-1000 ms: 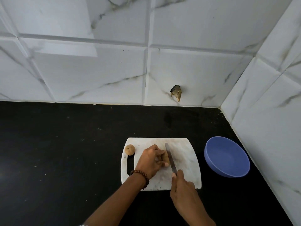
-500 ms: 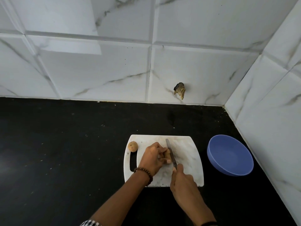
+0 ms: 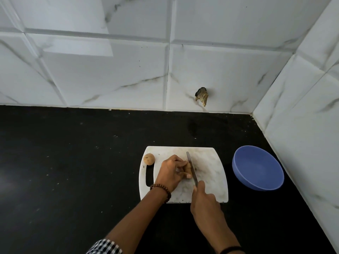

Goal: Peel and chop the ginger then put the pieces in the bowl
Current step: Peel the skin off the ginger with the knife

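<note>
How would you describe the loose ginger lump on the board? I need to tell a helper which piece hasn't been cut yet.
Find the white cutting board on the black counter, left of the blue bowl. At its far left corner, just above the handle slot, sits a small round brown ginger lump. It lies alone and untouched, unlike the piece under the left hand beside the knife.
</note>
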### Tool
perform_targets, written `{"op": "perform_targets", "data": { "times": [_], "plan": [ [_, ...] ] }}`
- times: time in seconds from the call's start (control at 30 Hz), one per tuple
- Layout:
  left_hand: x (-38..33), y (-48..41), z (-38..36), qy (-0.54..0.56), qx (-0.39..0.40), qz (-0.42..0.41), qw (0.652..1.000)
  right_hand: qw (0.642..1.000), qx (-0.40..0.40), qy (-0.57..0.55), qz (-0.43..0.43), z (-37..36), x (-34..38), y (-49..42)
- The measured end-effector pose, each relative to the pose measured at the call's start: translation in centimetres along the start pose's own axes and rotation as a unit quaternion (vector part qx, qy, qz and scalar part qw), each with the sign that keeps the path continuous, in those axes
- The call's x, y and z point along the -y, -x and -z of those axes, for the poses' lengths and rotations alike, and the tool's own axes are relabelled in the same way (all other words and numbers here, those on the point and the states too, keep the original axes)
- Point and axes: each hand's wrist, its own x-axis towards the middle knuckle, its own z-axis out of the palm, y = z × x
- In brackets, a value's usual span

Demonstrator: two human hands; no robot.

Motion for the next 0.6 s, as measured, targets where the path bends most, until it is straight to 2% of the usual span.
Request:
{"op": "perform_targets", "data": {
  "times": [0.6],
  "plan": [
    [0.19, 0.59, -0.62, 0.008, -0.008, -0.014, 1.0, 0.999, 0.01, 0.021, -0.027, -0.39, -0.08, 0.89]
  ]
}}
